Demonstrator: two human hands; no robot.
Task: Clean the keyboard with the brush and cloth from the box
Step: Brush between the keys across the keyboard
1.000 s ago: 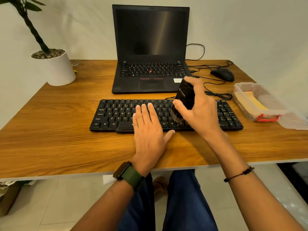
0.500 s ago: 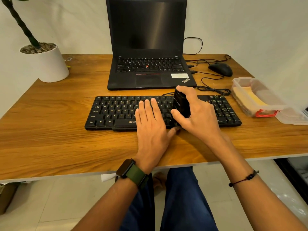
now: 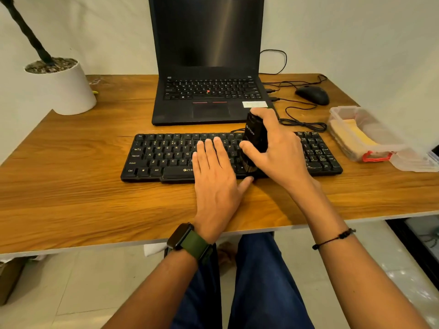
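Note:
A black keyboard (image 3: 166, 157) lies across the wooden desk (image 3: 71, 186) in front of me. My left hand (image 3: 216, 181) lies flat on its middle keys, fingers straight, thumb by the front edge. My right hand (image 3: 278, 148) grips a black brush (image 3: 255, 138) upright, its bristles down on the keys just right of my left hand. A clear plastic box (image 3: 361, 134) with a red clip stands at the right, with a yellow cloth (image 3: 356, 136) inside it.
An open black laptop (image 3: 209, 91) stands behind the keyboard. A black mouse (image 3: 312, 95) and loose cables (image 3: 304, 124) lie to its right. A white plant pot (image 3: 64, 89) is at the back left. The box's clear lid (image 3: 415, 162) lies at the right edge.
The brush in my right hand went down toward the front keys, then back up a little. My left hand stayed flat on the keyboard. The view tilted slightly downward.

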